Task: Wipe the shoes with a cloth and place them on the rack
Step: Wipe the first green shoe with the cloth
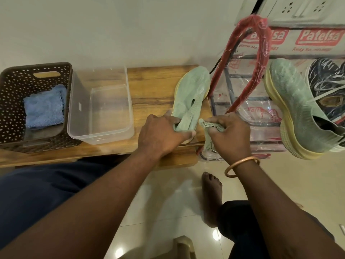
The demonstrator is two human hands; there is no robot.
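In the head view the left hand [162, 131] curls its fingers round the heel of the green shoe [192, 96] lying on the wooden table [149, 81], and the right hand [229, 133] pinches a crumpled cloth [210, 128] just beside that heel. I judge the wiping is in hand; next the cloth must rub along the upper.

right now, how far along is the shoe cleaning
Done, it seems: the first green shoe sits on the rack beside a dark sneaker. In hand: left hand grips the second green shoe on the wooden table, right hand holds the green cloth. Left: finish wiping, rack it.
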